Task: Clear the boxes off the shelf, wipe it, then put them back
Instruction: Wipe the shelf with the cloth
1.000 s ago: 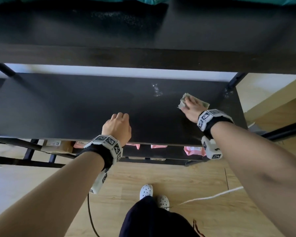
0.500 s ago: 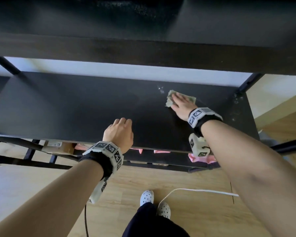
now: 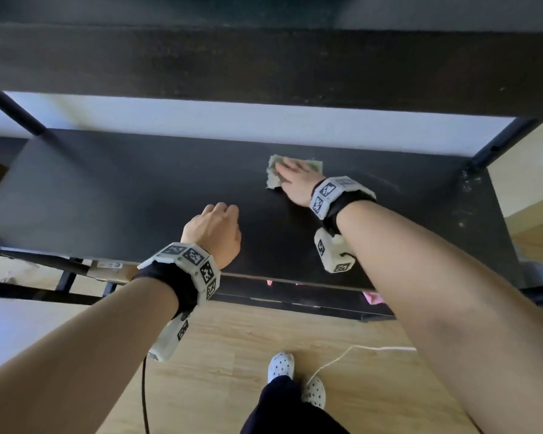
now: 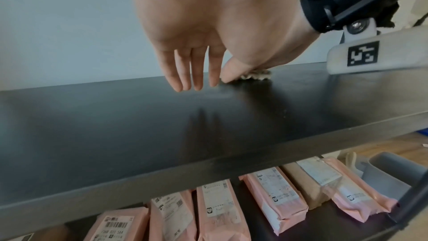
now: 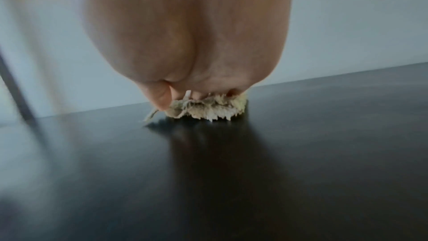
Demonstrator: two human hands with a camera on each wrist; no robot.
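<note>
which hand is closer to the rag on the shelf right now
Right. The right hand lies flat on the rag, pressing it to the black shelf. The left hand hangs open over the shelf's front part, apart from the rag and nearer the person.

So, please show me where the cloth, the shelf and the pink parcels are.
cloth (image 3: 274,176): head view, its left edge beside the fingers.
shelf (image 3: 123,195): head view, bare top left of both hands.
pink parcels (image 4: 275,201): left wrist view, one parcel's wrapper.
</note>
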